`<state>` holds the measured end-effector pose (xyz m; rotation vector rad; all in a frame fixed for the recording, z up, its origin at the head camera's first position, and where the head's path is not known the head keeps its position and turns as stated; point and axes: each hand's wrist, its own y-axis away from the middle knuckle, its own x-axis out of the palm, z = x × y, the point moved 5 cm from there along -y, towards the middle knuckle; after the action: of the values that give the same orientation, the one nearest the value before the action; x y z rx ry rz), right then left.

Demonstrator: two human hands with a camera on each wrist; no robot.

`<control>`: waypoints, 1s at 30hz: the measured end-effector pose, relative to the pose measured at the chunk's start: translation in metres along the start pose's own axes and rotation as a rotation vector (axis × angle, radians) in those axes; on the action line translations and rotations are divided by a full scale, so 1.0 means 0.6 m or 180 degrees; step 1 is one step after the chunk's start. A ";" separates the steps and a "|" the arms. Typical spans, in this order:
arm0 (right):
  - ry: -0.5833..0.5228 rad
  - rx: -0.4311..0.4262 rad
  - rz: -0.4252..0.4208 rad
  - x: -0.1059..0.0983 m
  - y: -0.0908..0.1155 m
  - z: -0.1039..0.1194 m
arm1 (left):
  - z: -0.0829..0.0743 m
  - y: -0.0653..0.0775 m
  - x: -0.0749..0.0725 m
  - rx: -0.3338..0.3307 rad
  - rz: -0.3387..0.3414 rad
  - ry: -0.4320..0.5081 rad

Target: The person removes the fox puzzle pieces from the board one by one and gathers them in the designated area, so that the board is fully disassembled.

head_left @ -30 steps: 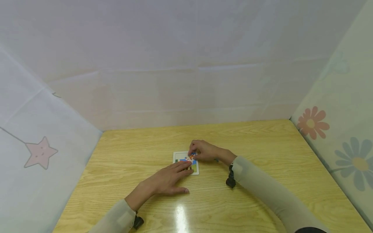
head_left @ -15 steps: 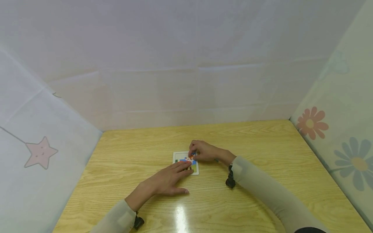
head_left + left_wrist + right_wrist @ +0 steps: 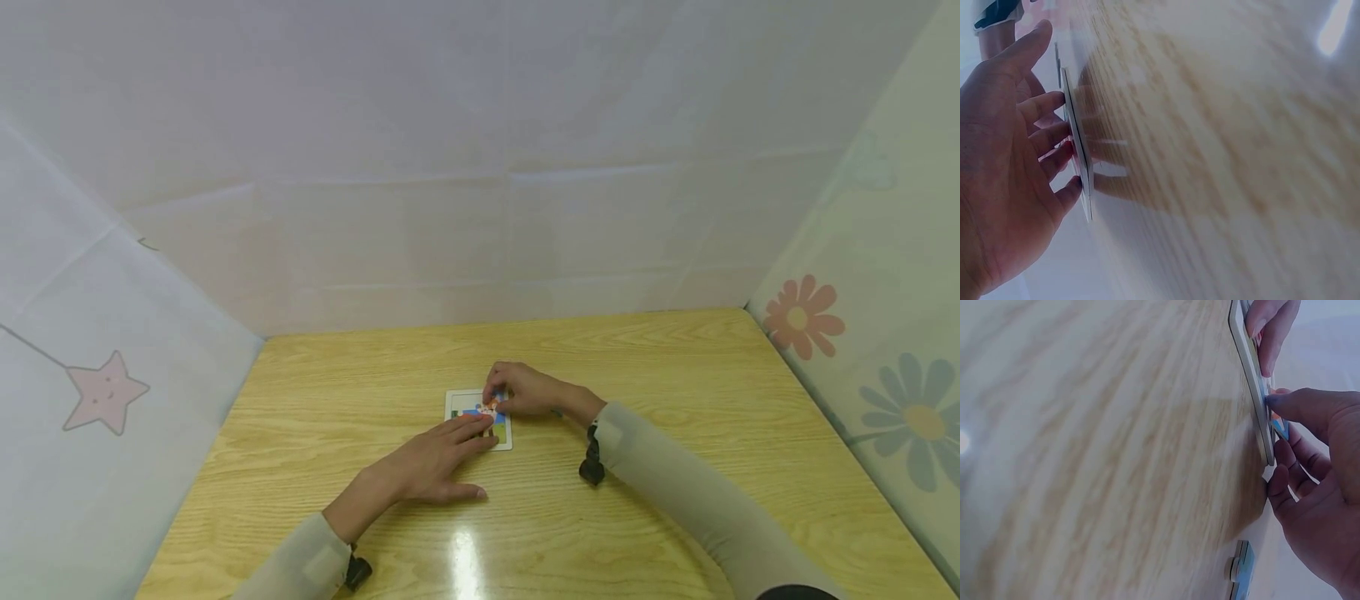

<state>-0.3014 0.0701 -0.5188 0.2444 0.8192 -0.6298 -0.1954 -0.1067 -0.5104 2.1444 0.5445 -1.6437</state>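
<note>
A small jigsaw puzzle in a white-rimmed tray [image 3: 448,408] lies flat near the middle of the table, showing a colourful cartoon picture. My left hand [image 3: 435,460] rests spread over its lower left part, fingertips on the picture and thumb out to the side. At the upper right corner, my right hand [image 3: 528,390] pinches a blue and orange puzzle piece [image 3: 1280,429] between thumb and fingers. In the right wrist view this piece stands tilted at the tray's edge. The left wrist view shows the left fingertips along the tray's side. Both hands hide much of the picture.
A loose blue puzzle piece [image 3: 1244,572] with a round tab lies on the wooden table [image 3: 360,367] beneath the right wrist. Pale cloth walls [image 3: 390,242] stand at the back and both sides. Each wrist carries a small black camera.
The left hand and the tray stay in place. The right fingertips shift only slightly at the corner, and the orange part under them shows a little further left.
</note>
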 end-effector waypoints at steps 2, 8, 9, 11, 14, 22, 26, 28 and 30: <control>-0.0048 0.0028 0.0004 0.000 0.001 0.002 | 0.000 0.000 0.000 -0.0001 -0.0001 0.0013; -0.0040 0.0072 -0.0040 0.000 0.002 0.004 | 0.001 0.001 0.000 -0.0028 0.0026 0.0044; -0.0034 0.0070 -0.0049 0.000 0.002 0.004 | 0.001 0.002 0.000 -0.0035 0.0034 0.0039; -0.0037 0.0086 -0.0055 -0.001 0.002 0.005 | 0.001 0.002 0.000 -0.0048 0.0051 0.0029; -0.0077 0.0112 -0.0063 -0.002 0.004 0.007 | 0.002 0.002 0.002 -0.0062 0.0068 0.0018; -0.0157 0.0090 -0.0126 -0.004 0.005 0.003 | 0.002 0.002 0.002 -0.0059 0.0038 0.0044; -0.0109 0.0096 -0.0145 -0.001 0.004 0.000 | 0.001 0.003 0.002 -0.0017 -0.0001 0.0056; -0.0079 0.0127 -0.0147 0.001 0.004 -0.003 | 0.001 0.003 0.004 -0.0021 0.0014 0.0050; -0.0050 0.0159 -0.0148 0.001 0.005 -0.005 | 0.002 0.003 0.005 -0.0040 0.0038 0.0058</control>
<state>-0.3014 0.0735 -0.5214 0.2661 0.7964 -0.6957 -0.1946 -0.1084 -0.5134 2.1516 0.5450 -1.6117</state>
